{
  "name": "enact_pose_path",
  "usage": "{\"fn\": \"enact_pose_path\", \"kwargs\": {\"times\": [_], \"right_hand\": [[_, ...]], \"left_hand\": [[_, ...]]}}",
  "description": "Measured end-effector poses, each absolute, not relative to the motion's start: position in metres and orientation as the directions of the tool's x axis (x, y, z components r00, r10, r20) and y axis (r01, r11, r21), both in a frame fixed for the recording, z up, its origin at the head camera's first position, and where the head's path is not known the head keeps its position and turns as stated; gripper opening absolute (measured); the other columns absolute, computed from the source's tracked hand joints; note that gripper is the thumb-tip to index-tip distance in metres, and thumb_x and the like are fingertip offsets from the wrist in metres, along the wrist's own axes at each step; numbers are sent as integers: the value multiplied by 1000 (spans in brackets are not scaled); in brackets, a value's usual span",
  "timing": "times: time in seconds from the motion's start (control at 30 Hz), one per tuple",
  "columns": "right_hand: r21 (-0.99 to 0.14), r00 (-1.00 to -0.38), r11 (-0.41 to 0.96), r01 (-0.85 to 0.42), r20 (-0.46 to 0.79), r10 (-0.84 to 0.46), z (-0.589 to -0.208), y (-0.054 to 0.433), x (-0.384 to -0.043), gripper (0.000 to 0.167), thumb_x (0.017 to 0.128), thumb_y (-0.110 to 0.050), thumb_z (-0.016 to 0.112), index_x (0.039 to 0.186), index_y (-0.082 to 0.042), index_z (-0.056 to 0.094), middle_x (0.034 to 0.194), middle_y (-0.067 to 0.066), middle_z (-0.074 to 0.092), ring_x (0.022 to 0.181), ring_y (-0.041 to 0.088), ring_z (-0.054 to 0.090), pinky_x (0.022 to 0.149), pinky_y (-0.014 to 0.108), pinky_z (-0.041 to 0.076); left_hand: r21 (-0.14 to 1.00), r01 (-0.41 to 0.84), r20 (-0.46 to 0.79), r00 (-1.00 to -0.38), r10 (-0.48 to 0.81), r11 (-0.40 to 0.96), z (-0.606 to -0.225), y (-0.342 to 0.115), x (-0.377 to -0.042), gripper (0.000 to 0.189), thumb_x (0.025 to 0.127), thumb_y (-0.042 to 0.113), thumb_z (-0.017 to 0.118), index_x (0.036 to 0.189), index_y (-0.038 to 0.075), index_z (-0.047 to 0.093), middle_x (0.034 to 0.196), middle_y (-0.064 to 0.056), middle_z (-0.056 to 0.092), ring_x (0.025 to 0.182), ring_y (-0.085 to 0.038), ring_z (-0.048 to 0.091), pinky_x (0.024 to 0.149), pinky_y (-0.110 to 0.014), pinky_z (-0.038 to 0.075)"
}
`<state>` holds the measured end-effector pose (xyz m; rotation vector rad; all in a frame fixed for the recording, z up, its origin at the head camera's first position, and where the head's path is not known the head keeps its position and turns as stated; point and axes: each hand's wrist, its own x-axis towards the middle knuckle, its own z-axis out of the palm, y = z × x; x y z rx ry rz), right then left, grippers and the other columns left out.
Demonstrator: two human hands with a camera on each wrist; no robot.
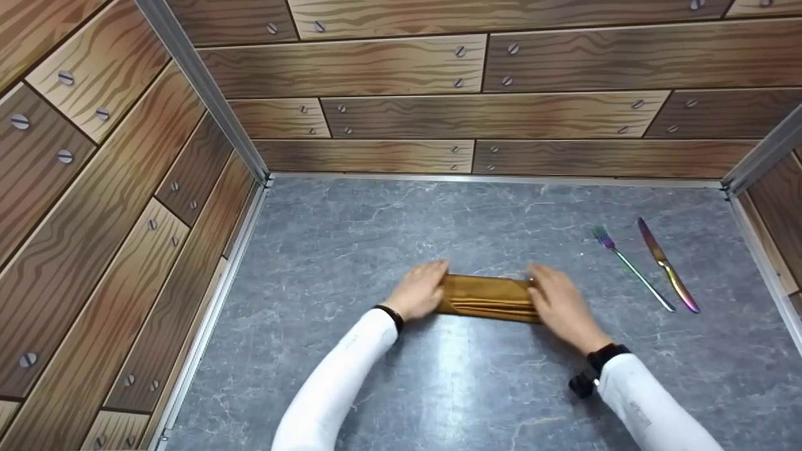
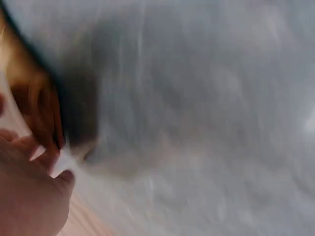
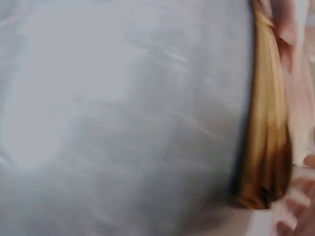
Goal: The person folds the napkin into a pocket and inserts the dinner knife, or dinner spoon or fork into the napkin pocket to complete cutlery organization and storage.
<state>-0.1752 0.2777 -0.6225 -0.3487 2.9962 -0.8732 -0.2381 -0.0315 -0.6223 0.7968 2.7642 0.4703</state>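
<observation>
A mustard-brown cloth napkin, folded into a narrow strip with layered pleats along its near side, lies crosswise between my two hands. My left hand holds its left end. At the right end, my right hand grips the cloth, fingers at the far side and thumb nearer. In the left wrist view, the left fingers meet the shaded end of the napkin. The right wrist view shows the napkin's stacked folds, with the right fingers by its lower end. Both wrist views are blurred.
To the right on the grey marbled tabletop lie an iridescent fork and, beside it, an iridescent table knife. Wood-patterned panels enclose the back and sides, with metal edging along the base.
</observation>
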Motion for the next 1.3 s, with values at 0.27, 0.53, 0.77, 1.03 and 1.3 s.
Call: {"fn": "enact_pose_path", "kwargs": {"times": [0.27,0.53,0.77,1.03,1.3], "right_hand": [[-491,-983,859,-146,-22,-180,-614,295,-185,54,93,-24,68,136,6,55,128,30,60,119,51,52,102,64,39],[-547,-972,832,-92,-131,-194,-612,285,-194,39,81,-20,78,109,3,64,105,21,59,103,40,51,91,54,42],[-605,-952,795,-38,-219,-212,-610,279,-197,26,79,-15,77,90,-6,55,86,7,53,82,25,51,69,34,41],[-610,-954,792,-19,-228,-198,-603,283,-199,25,86,-16,70,106,-2,65,101,14,66,88,27,60,77,42,51],[-593,-991,805,-14,-96,-88,-590,280,-201,18,90,-15,65,105,-6,67,94,13,69,78,25,62,66,36,48]], "left_hand": [[397,422,-88,-866,492,815,-613,-53,-248,49,98,21,58,146,12,51,141,-7,60,129,-28,54,111,-40,42],[402,363,-196,-863,466,841,-609,-54,-249,36,94,27,68,128,15,65,119,-5,63,115,-24,56,102,-38,45],[501,298,-242,-853,462,813,-607,-57,-249,18,91,18,70,108,12,68,100,-2,66,93,-18,59,88,-35,49],[543,317,-200,-851,486,778,-600,-56,-254,19,92,16,67,110,12,69,102,-2,67,92,-14,57,86,-31,49],[460,373,-44,-897,440,806,-588,-55,-251,17,89,17,66,106,19,62,103,3,61,91,-13,60,79,-35,53]]}}
